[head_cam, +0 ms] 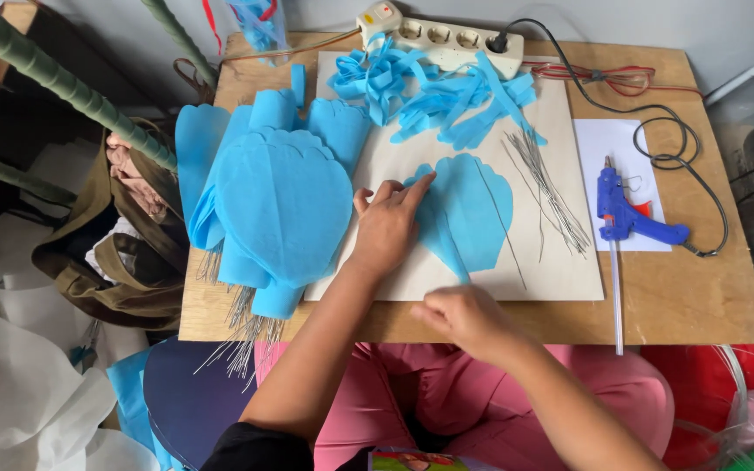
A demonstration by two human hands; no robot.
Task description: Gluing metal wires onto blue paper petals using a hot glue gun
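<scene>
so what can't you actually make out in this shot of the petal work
- Head view: the right hand is blurred; whether its fingers pinch anything cannot be told.
- The left hand covers the near edge of the blue petal.
- The stack of petals hides the upper ends of its wires.
- The glue gun cord's plug end is too small.

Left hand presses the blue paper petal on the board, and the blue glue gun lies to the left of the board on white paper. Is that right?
Not quite. The head view shows the glue gun lying to the right of the board, on white paper. The left hand does press the blue paper petal.
</scene>
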